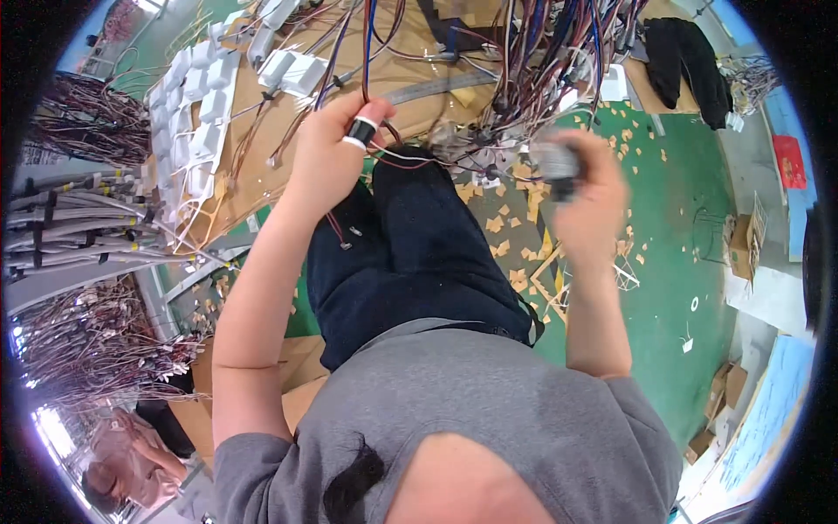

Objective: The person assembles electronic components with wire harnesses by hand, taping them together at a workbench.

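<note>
L hand pinching wires w/ black band, far left | R hand blurred, gripping grey tape roll | counter beyond, I see connectors left

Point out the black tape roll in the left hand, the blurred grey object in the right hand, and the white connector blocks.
black tape roll (pixel 360 131), head view, its black side.
blurred grey object (pixel 557 162), head view, its middle.
white connector blocks (pixel 212 105), head view, one block's top.

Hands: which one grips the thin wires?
The left hand, pinching the wires at a black-and-white band; the blurred right hand holds a grey roll-like object.
</note>
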The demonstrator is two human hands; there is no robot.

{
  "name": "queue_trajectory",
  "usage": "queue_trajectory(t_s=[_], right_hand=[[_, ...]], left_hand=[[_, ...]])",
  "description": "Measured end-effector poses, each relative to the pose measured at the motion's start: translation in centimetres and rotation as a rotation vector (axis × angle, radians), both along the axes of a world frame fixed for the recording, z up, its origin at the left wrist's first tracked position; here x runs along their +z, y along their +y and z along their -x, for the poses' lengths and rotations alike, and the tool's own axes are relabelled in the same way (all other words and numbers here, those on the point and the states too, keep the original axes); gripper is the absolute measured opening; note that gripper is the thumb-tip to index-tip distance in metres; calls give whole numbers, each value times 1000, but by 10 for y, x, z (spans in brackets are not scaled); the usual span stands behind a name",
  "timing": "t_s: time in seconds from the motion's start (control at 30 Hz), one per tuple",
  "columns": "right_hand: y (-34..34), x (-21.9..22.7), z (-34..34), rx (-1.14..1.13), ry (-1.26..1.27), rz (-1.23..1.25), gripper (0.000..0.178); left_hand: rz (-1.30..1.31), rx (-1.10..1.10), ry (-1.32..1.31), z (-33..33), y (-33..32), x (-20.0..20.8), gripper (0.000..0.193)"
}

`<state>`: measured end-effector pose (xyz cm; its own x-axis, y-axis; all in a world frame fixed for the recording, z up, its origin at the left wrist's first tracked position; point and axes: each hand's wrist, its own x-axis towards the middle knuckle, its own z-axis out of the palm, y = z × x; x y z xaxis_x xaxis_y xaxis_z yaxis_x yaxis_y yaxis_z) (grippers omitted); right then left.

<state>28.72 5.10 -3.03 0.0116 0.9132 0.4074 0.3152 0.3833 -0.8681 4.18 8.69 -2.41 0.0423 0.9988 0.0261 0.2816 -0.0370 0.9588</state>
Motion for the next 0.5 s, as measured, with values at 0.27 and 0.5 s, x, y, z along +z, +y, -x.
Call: queue_trajectory(t_s=[0.27, 0.5], right_hand=[[40, 6, 104, 433, -101, 15, 26], [72, 65, 120, 898, -43, 145, 9]], left_hand=[[-188, 13, -532, 34, -38, 62, 21], [-309, 85, -478, 91, -20, 155, 16]])
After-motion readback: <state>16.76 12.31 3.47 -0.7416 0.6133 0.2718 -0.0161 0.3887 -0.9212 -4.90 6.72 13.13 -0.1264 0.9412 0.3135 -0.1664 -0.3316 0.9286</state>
